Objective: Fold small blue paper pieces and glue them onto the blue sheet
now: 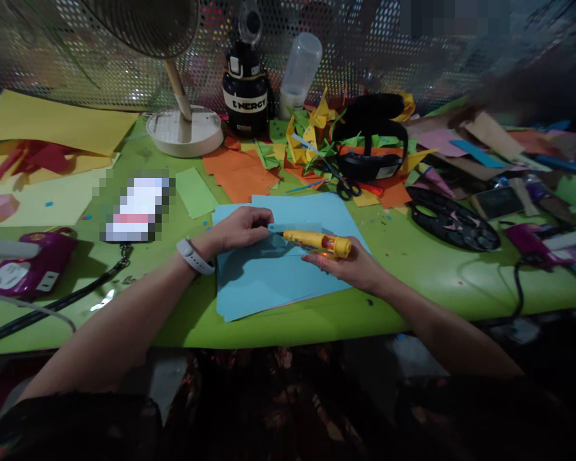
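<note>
A stack of light blue paper sheets [269, 288] lies on the green table before me. Over its upper part my left hand [244, 228] is closed, fingertips pinching the end of a narrow blue paper strip [307, 226]. My right hand [348, 266] is wrapped round a yellow glue gun [317, 242], held nearly level. Its dark tip points left, close to the left fingertips and the strip; whether it touches the paper I cannot tell. An orange glow shows at its underside.
Behind are orange paper [235, 173], black scissors [348, 187], a black bottle [246, 96] and a fan's white base [185, 134]. A phone [139, 208] and purple power strip [33, 262] lie left. A black tray [454, 221] lies right.
</note>
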A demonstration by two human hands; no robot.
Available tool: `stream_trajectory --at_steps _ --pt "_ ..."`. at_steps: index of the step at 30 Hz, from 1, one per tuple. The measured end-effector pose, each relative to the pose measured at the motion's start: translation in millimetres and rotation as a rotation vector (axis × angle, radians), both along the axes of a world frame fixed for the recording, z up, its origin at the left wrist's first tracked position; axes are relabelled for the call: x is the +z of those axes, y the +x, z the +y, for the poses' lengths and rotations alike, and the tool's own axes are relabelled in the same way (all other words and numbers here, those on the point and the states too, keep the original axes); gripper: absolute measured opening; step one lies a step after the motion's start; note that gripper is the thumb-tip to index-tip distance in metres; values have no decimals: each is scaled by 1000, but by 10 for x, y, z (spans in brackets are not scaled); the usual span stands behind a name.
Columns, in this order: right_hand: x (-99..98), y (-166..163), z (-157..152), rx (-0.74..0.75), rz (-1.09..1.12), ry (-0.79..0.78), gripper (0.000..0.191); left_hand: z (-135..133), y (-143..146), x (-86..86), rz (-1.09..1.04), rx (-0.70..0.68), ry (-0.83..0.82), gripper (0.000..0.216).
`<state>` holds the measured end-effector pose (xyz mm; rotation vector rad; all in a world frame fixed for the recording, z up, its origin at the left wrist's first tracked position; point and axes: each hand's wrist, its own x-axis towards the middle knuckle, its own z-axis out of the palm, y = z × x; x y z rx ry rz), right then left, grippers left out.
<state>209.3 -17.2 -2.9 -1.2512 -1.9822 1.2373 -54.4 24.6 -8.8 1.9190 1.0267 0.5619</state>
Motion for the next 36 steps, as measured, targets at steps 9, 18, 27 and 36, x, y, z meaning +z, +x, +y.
stream_trajectory --at_steps 9,18,27,36 --pt "-13 -1 -2 -3 23 -15 37 -11 6 15 7 -5 10 6" --pt "-20 -10 -10 -18 36 -27 41 -8 11 15 -2 0 -2 6" --pt "-22 -8 -5 -10 24 -17 42 -15 13 23 3 13 -5 8" --pt "-1 -2 -11 -13 8 -14 41 -20 13 33 -4 9 -16 6"
